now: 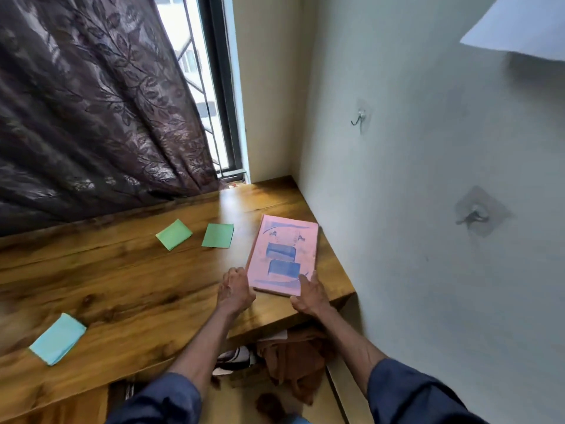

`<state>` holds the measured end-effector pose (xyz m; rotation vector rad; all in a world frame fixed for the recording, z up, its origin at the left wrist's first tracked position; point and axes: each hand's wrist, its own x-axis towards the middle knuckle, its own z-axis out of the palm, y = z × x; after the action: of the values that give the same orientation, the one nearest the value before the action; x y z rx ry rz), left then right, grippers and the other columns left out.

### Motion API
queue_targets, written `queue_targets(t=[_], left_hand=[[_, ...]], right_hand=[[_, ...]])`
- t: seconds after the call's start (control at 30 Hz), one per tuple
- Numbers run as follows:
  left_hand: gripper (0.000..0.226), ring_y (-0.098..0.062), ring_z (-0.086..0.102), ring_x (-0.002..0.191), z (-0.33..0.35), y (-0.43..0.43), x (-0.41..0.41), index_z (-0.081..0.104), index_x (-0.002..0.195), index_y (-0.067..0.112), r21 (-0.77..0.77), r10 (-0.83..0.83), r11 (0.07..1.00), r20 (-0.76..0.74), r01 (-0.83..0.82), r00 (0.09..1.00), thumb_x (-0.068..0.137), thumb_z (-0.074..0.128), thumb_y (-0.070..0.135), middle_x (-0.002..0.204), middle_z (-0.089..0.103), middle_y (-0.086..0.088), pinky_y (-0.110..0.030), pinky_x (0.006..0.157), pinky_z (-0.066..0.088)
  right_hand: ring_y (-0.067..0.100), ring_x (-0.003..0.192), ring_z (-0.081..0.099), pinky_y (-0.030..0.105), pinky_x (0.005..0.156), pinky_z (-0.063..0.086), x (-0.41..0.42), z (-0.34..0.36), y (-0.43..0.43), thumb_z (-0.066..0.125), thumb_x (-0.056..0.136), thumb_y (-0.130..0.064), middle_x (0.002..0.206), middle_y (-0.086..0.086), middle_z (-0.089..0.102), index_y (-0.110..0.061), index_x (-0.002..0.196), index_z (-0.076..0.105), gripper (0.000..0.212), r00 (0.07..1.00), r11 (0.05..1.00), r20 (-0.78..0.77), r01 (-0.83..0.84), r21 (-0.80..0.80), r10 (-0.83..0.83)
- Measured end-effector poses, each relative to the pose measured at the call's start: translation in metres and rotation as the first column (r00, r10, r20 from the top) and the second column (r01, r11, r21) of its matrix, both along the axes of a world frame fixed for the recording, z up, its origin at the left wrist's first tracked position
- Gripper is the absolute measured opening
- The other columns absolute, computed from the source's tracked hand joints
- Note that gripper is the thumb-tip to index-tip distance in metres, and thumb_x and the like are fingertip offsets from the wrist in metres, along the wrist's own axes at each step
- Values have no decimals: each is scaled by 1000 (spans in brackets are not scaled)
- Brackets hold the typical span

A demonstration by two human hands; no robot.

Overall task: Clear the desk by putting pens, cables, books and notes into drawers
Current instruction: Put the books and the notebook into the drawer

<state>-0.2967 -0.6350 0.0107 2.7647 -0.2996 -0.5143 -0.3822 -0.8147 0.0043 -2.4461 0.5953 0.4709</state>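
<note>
A pink book (pixel 282 252) with blue print lies flat at the right end of the wooden desk (pixel 128 289), close to the wall. My left hand (pixel 236 289) rests at the book's near left corner with its fingers touching the edge. My right hand (pixel 308 293) lies on the near right corner, thumb on the cover and fingers along the edge. Two green notes (pixel 174 234) (pixel 218 235) lie on the desk to the left of the book. A light blue note (pixel 57 338) sits near the desk's front edge at the far left.
A dark patterned curtain (pixel 91 111) hangs over the back of the desk beside a window (pixel 208 87). The pale wall (pixel 428 179) on the right carries two adhesive hooks (pixel 360 116) (pixel 475 214). Brown cloth (pixel 293 356) and other items lie on the floor under the desk.
</note>
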Motion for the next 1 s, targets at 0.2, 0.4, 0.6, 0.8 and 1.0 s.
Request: queue_targets(t=[0.2,0.4,0.6,0.8,1.0], left_hand=[[66,-34,39,137,-30,-33,22,32,148,6,-16,84,996,-139,-87,987,93,59,32,147,41,-18,-41,111,41],[75,-37,41,135,-33,-46,43,41,139,8,5,308,949,-225,-315,924,84,72,47,142,44,-20,-43,103,45],[44,-32,65,116,-37,-33,56,67,128,15,-175,314,895,-406,-410,858,92,68,39,129,69,-9,-41,98,55],[35,-17,70,85,-34,-30,50,65,126,10,-321,294,750,-622,-579,726,95,70,27,118,73,-8,-24,57,57],[37,-7,67,59,-16,0,33,72,112,5,-433,210,610,-719,-663,663,85,80,29,97,79,-6,-17,42,45]], right_hand=[[29,135,40,33,112,40,18,-32,0,56,95,-33,146,15,36,-16,146,42,56,995,995,24,100,-29,-99],[27,128,48,34,101,49,38,-33,-10,60,93,-27,138,13,47,-13,137,54,46,988,987,0,156,-30,-156],[25,113,61,30,91,56,44,-33,-34,61,89,-15,124,9,68,-10,119,72,31,978,980,60,200,10,-200],[24,116,60,35,94,57,34,-39,-35,63,91,-17,125,6,65,-13,117,64,26,955,964,136,255,77,-263],[19,105,63,32,85,54,15,-40,-44,78,83,-36,122,4,66,-18,122,58,48,714,629,31,595,500,-700]])
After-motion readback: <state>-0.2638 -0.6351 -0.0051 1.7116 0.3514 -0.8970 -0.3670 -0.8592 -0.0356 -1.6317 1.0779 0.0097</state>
